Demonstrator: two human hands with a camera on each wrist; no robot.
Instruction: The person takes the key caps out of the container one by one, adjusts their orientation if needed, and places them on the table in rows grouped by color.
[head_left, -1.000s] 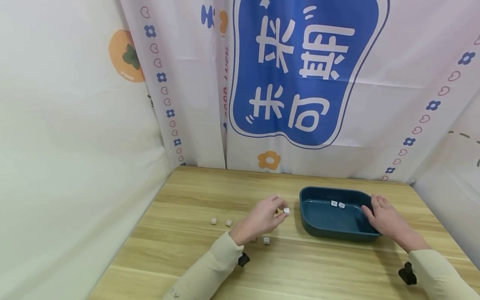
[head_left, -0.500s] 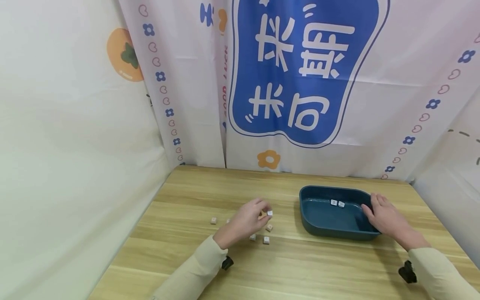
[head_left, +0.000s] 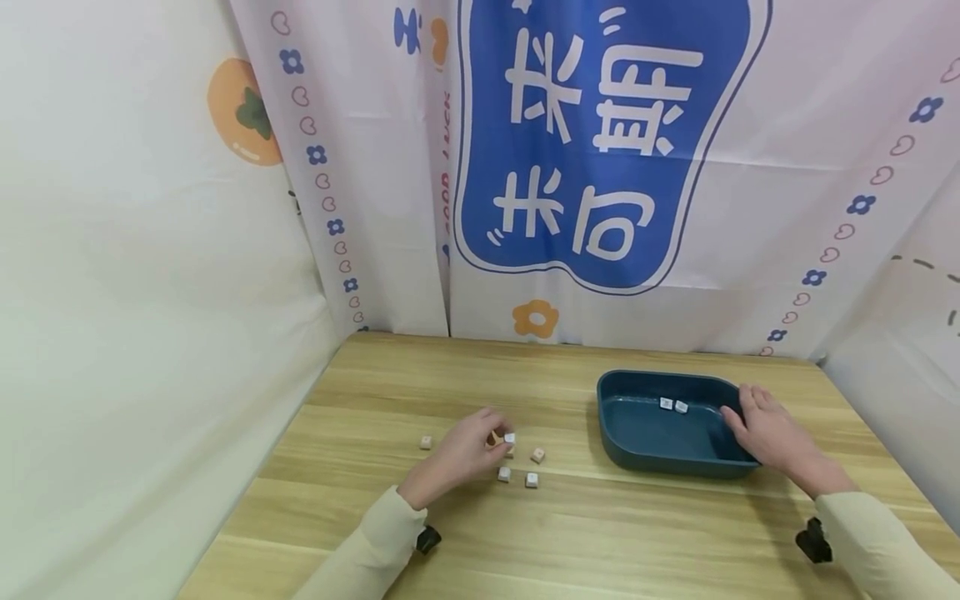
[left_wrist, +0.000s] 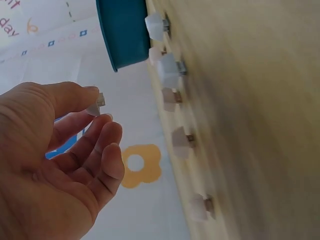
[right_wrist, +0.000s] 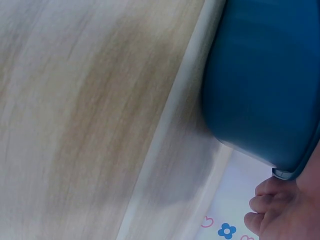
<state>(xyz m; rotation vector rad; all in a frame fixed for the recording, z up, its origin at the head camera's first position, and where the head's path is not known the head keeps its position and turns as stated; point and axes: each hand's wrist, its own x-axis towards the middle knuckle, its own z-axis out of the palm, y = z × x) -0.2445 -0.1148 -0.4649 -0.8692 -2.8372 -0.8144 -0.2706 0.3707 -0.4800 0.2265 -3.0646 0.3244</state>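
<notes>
My left hand (head_left: 463,447) pinches a small white keycap (head_left: 510,438) between thumb and fingers, raised above the table. In the left wrist view the same keycap (left_wrist: 95,106) shows a short stem. Below and around the hand lie several white and pinkish keycaps, among them a white keycap (head_left: 532,480), a pinkish keycap (head_left: 538,456) and another pinkish keycap (head_left: 426,442) farther left. My right hand (head_left: 776,437) holds the right end of a dark teal bin (head_left: 675,467), thumb over the inside and fingers outside the rim. Two white keycaps (head_left: 666,403) lie inside the bin.
The wooden table (head_left: 600,542) reaches back to a printed curtain (head_left: 390,250). A pale cloth wall (head_left: 150,333) borders the left side. Black wrist cameras hang under both sleeves (head_left: 375,533).
My left hand has moved left, away from the bin and over the loose keycaps, with the white keycap still pinched. The right hand and the bin have stayed in place.
</notes>
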